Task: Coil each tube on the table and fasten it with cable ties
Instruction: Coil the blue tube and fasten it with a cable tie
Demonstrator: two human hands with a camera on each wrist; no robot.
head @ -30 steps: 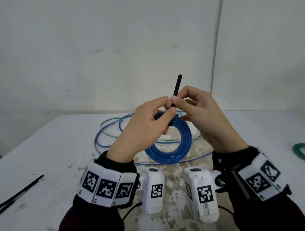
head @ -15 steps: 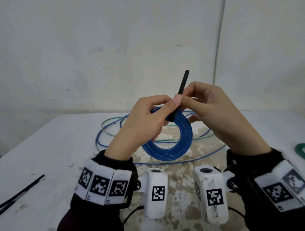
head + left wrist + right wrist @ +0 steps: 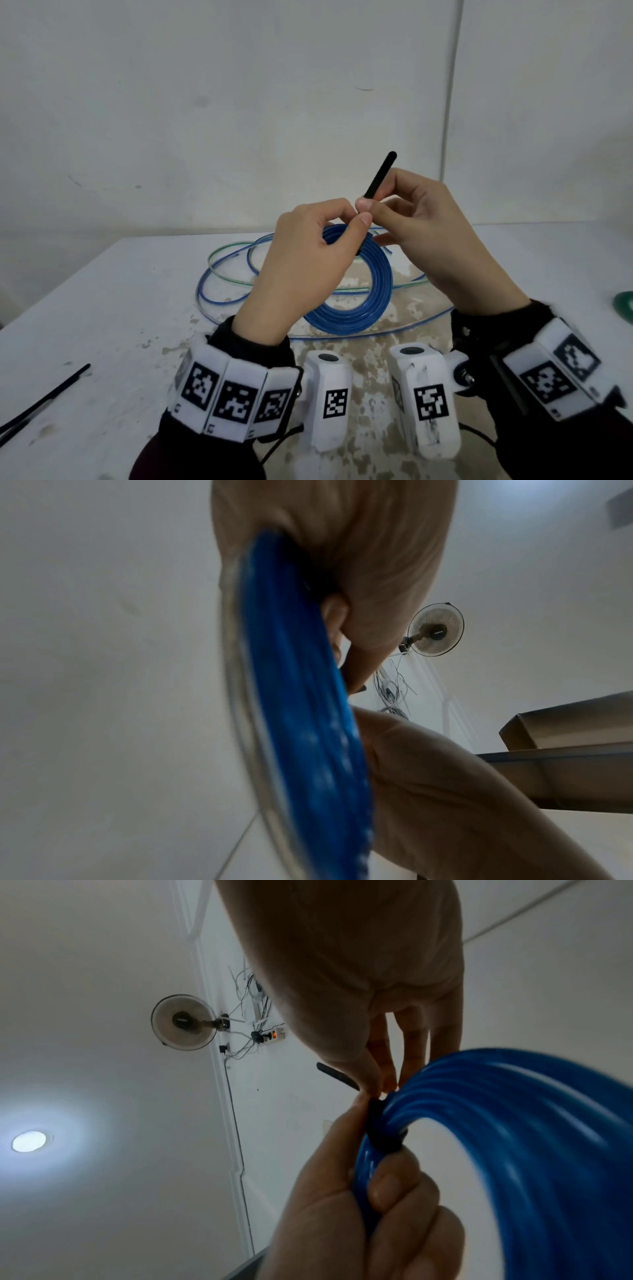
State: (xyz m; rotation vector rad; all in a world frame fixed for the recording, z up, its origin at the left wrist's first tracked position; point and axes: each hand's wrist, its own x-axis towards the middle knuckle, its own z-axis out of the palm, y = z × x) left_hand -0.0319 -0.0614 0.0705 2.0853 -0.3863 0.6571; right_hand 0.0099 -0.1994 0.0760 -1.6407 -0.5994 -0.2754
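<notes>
Blue tubing, the coil, is hanging off the table from the left hand, which is gripping its upper rim. Just beyond, the right hand is pinching the black cable tie, its tail pointing up and away. Only the right wrist view is showing the tie's loop wrapping the coil.

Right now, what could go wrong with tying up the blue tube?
The left hand alone holds the blue coil together; if it slips, the loops may spring apart. The right hand pinches the black tie by its tail, so it could slip out before it is tight. Loose tube on the table could snag.
</notes>
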